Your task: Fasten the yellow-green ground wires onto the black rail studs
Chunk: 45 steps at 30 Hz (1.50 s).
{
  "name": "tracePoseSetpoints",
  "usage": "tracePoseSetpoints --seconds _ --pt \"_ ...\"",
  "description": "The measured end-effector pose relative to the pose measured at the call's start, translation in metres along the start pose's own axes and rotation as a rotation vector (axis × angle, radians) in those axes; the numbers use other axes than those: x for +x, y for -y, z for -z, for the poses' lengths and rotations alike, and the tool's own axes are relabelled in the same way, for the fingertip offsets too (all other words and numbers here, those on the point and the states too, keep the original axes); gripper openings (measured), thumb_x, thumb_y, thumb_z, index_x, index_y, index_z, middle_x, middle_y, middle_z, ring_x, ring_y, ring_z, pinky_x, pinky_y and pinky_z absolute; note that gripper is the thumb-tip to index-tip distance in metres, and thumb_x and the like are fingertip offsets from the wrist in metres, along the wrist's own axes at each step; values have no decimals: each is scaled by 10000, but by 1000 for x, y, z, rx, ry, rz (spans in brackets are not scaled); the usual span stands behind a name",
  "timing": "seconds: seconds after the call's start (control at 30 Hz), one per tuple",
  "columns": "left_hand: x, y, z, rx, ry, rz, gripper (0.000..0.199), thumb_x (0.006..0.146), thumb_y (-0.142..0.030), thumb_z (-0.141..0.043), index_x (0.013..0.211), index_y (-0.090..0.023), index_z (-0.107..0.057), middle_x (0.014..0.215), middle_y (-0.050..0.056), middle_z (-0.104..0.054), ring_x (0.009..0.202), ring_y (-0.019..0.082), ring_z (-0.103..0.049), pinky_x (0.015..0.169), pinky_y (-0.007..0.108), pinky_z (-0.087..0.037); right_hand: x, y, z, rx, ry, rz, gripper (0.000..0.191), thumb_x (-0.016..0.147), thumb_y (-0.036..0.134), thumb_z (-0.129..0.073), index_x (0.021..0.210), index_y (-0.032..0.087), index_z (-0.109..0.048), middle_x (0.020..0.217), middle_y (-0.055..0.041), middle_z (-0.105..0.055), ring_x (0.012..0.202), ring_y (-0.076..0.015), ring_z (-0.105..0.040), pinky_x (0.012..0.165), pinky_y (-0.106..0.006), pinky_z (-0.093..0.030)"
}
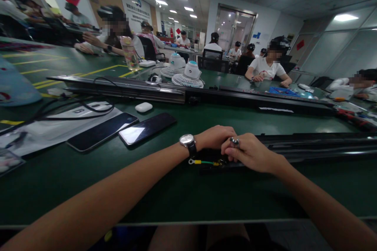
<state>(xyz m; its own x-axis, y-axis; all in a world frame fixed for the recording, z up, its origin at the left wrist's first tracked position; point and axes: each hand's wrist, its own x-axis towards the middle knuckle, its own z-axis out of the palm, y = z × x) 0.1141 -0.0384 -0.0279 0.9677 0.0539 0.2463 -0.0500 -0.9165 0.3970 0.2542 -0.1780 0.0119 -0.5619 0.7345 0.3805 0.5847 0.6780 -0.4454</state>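
My left hand [216,137], with a watch [187,140] on its wrist, is closed at the near end of a long black rail [318,145]. Against it rests my right hand [249,151], its fingers curled in and a ring on one of them. What either hand grips is hidden behind the fingers. Just below them a short green wire [207,162] with yellow sleeves and a ring terminal sticks out to the left over the rail's end.
Two phones [101,131] and a white earbud case [143,107] lie on the green table [165,196] at left, by a black cable and white bag. Another long rail [235,98] crosses behind, before two white fans [188,74]. Several people sit beyond.
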Motion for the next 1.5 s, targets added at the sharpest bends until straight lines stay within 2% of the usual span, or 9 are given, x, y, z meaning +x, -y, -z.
tracePoseSetpoints --seconds 0.17,0.5,0.7,0.97,1.23,1.5 --pt "-1 0 -1 -9 -12 19 215 866 -134 -737 1069 -160 -670 1126 58 -704 983 183 -690 849 259 -508 -1 -2 0 -28 -55 29 191 1033 276 -561 948 179 -702 895 -30 -729 826 -165 -683 772 -275 -493" --pt "-2 0 0 -20 -9 -8 159 876 -81 -678 1014 -161 -665 1080 44 -696 951 174 -689 832 255 -516 -2 -4 1 -68 -88 40 129 1015 249 -591 1083 207 -693 968 -22 -750 883 -167 -703 802 -263 -504" --pt "-2 1 -1 -12 -8 -17 206 855 -67 -703 1033 -164 -671 1089 47 -693 952 172 -687 828 256 -520 -2 -7 1 -70 -81 31 121 1001 239 -618 1095 215 -691 985 -18 -759 902 -173 -707 827 -271 -509" --pt "-1 1 -2 7 -25 0 166 883 -134 -715 1040 -151 -661 1071 59 -700 942 174 -690 822 258 -527 1 -5 4 -23 -44 37 99 1004 273 -636 981 206 -705 928 -3 -759 845 -156 -698 803 -255 -513" --pt "-1 3 -3 16 -15 -12 144 892 -139 -709 1029 -164 -674 1079 58 -689 955 175 -683 846 265 -523 1 -4 6 -13 -32 23 139 1026 243 -587 1001 201 -716 953 -19 -773 851 -166 -712 810 -273 -522" --pt "-2 5 -3 -8 -10 -22 172 859 -95 -713 1007 -177 -681 1075 40 -677 939 162 -666 839 259 -511 1 -6 6 -36 -61 -15 110 977 232 -661 1070 222 -718 930 -2 -783 847 -173 -733 803 -270 -529"
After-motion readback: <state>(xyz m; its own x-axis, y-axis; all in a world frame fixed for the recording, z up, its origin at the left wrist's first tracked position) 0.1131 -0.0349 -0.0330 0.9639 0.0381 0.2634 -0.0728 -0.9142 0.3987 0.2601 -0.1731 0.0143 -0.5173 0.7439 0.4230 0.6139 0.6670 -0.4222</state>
